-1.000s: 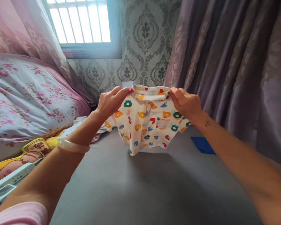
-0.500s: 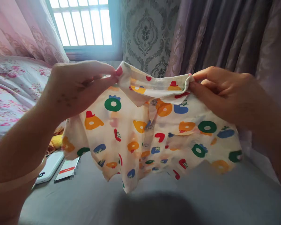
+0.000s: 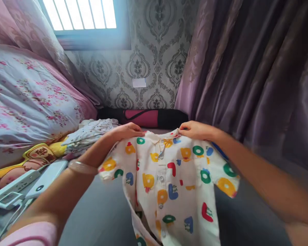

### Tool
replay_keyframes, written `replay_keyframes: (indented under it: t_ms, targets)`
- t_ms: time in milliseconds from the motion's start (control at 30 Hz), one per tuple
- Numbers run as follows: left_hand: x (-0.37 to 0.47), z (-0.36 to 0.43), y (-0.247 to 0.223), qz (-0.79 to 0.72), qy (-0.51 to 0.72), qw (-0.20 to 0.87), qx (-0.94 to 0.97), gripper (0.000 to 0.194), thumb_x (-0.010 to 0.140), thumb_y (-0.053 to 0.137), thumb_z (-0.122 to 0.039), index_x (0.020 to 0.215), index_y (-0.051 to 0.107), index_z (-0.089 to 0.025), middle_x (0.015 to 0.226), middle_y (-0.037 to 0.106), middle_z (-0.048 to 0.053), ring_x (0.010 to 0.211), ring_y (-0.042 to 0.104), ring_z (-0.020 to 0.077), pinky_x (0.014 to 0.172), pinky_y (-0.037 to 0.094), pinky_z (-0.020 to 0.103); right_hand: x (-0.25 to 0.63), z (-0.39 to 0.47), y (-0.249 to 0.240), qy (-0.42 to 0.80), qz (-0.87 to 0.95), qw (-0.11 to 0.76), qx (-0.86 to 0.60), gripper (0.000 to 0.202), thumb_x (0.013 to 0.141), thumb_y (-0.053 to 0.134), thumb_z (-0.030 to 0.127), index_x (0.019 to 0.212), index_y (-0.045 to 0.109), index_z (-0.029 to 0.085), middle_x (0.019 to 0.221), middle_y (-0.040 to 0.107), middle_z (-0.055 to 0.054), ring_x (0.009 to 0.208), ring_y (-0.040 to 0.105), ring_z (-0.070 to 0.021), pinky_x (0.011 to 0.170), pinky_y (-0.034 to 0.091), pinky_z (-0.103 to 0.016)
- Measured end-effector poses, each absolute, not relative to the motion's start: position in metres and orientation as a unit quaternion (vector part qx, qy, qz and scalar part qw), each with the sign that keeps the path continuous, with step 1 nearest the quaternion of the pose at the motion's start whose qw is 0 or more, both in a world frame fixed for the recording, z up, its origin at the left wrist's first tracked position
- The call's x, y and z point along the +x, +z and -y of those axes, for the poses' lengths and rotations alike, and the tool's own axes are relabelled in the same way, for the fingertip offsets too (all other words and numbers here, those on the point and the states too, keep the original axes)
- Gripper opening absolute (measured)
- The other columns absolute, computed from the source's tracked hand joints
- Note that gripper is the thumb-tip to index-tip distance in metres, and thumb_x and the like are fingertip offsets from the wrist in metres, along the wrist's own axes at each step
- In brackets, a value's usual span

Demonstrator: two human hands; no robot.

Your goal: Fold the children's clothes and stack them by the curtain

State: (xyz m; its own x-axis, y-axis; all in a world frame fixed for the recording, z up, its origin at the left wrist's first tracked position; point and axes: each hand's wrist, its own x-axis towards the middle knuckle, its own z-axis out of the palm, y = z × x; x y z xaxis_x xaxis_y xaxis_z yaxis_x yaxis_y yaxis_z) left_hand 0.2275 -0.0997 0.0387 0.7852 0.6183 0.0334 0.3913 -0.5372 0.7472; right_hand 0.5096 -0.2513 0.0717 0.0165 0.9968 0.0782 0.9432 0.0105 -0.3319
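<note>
A small white short-sleeved shirt (image 3: 174, 184) with colourful duck and ring prints is spread out, front side up, over the grey bed surface (image 3: 92, 215). Buttons run down its middle, and the lower front gapes a little on the left. My left hand (image 3: 129, 130) pinches the shirt near the left end of the collar. At the collar's other end, my right hand (image 3: 195, 130) grips the fabric between thumb and fingers. The shirt's bottom edge runs out of view.
On the left lie a power strip (image 3: 17, 184), a white power bank (image 3: 47, 177), a yellow plush toy (image 3: 12, 167) and a dotted cloth (image 3: 92, 135). A black and magenta bag (image 3: 141, 118) rests against the wall. Purple curtains (image 3: 236, 75) hang at right.
Both hands have moved down and away from me with the shirt, which was held up bunched and now stretches out flatter. The view has tilted down, showing the bag and power strip.
</note>
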Motion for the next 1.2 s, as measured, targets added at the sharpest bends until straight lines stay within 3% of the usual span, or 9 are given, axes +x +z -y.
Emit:
replay_keyframes:
  t_ms: [167,333,533,1200]
  targets:
    - [0.257,0.074,-0.072,-0.313,0.135,0.328,0.881,0.037,0.070,0.062,-0.052,0.073,0.072,-0.017,0.068,0.068,0.004,0.064,0.056,0.0176,0.056,0.041,0.025,0.519,0.219,-0.028,0.075,0.678,0.057,-0.729,0.029,0.093,0.043,0.039,0.100,0.067,0.023,0.107,0.071,-0.007,0.096,0.064,-0.0236,0.073,0.044,-0.030]
    - [0.261,0.077,-0.122,-0.332,0.172,0.229,0.899,0.036,0.086,0.047,-0.049,0.095,0.069,-0.021,0.077,0.069,0.005,0.070,0.057,0.0189,0.064,0.040,0.026,0.518,0.220,-0.088,0.033,0.664,0.023,-0.746,0.037,0.100,0.027,0.042,0.112,0.058,0.026,0.104,0.071,-0.010,0.092,0.066,-0.0255,0.067,0.039,-0.031]
    - [0.260,0.077,-0.143,-0.338,0.155,0.159,0.915,0.039,0.096,0.032,-0.046,0.111,0.062,-0.026,0.103,0.070,0.006,0.091,0.063,0.0208,0.076,0.043,0.026,0.526,0.217,-0.124,0.002,0.664,0.034,-0.747,0.034,0.102,0.024,0.040,0.116,0.053,0.028,0.104,0.071,-0.006,0.089,0.067,-0.0227,0.064,0.035,-0.028]
    - [0.300,0.024,-0.151,-0.370,0.147,0.134,0.907,0.037,0.097,0.033,-0.046,0.112,0.062,-0.027,0.111,0.068,0.005,0.098,0.063,0.0209,0.080,0.045,0.026,0.561,0.161,-0.136,0.020,0.641,0.048,-0.766,0.033,0.102,0.026,0.042,0.114,0.053,0.028,0.103,0.072,-0.006,0.086,0.067,-0.0236,0.062,0.033,-0.028]
